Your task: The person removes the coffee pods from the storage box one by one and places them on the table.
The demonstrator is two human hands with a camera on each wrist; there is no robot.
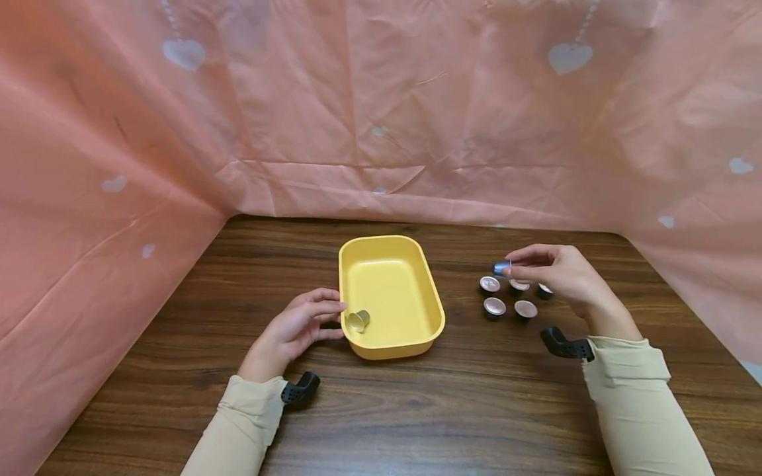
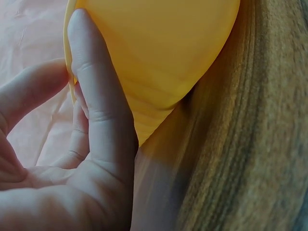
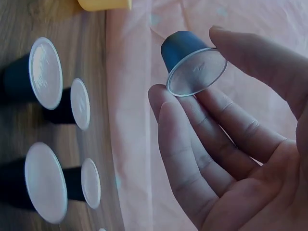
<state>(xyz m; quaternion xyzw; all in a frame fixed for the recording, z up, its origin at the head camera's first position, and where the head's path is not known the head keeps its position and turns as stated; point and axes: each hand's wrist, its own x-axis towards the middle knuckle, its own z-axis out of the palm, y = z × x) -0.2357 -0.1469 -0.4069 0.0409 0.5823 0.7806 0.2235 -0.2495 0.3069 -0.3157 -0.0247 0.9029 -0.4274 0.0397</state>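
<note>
My right hand (image 1: 562,274) pinches a blue coffee capsule (image 1: 501,268) between thumb and fingertips, above several other coffee capsules. In the right wrist view its pale foil lid (image 3: 198,72) faces the camera and its blue body tilts up. At the near-left side of the yellow container (image 1: 430,284), my left hand (image 1: 300,324) holds the rim with thumb and fingers; the left wrist view shows the thumb (image 2: 98,96) along the container's wall. Inside, a beige capsule (image 1: 359,320) lies on its side in the near-left corner.
Below my right hand, dark capsules stand lid up on the wooden table (image 1: 381,410), among them a front-left capsule (image 1: 494,307) and a front-right capsule (image 1: 526,309). A pink curtain (image 1: 393,99) with hearts rises behind the table and along both sides.
</note>
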